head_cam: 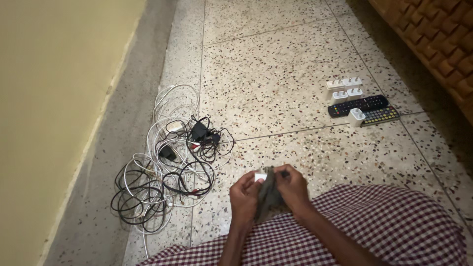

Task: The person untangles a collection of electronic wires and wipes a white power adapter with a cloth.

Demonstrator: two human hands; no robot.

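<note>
Hands (268, 189) and grey cloth (268, 197) mostly hide white adapter (260, 176).

Bare forearms — red-checked cloth (394, 221) below

Soft, even daylight; floor (276, 59) brightest at top, dimmer toward wooden furniture (438, 39). Faint shadows, no glare. Slight overall softness.

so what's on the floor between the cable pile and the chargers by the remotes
Nothing: in the head view only bare speckled floor lies between the tangled cables and the white chargers beside the remotes.
</note>
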